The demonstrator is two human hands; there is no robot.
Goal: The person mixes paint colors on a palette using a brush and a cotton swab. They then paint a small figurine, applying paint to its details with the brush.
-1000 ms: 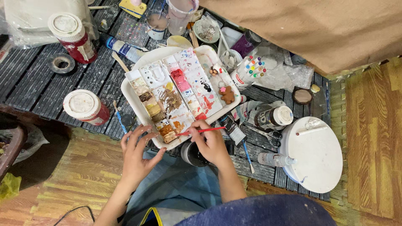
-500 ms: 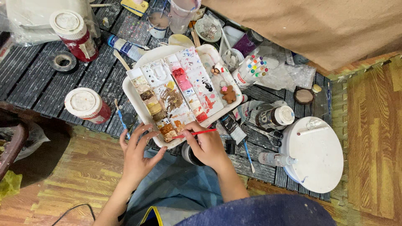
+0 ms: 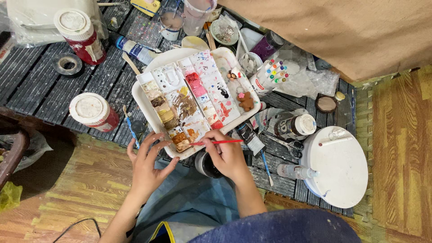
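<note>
The left hand (image 3: 146, 164) lay open, fingertips touching the near edge of the white paint tray (image 3: 148, 105). The right hand (image 3: 227, 155) pinched a red brush (image 3: 218, 142), its tip over the tray's brown wells. Left of the tray stood a red white-lidded jar (image 3: 93, 112); right of it, a round white turntable (image 3: 339, 166).

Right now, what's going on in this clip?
A person sits at a low dark slatted table and works paint. The right hand holds a red-handled brush with its tip at the brown wells of a white paint palette. The left hand rests against the near edge of the white tray under it. Red jars with white lids and a white round board lie around.
</note>
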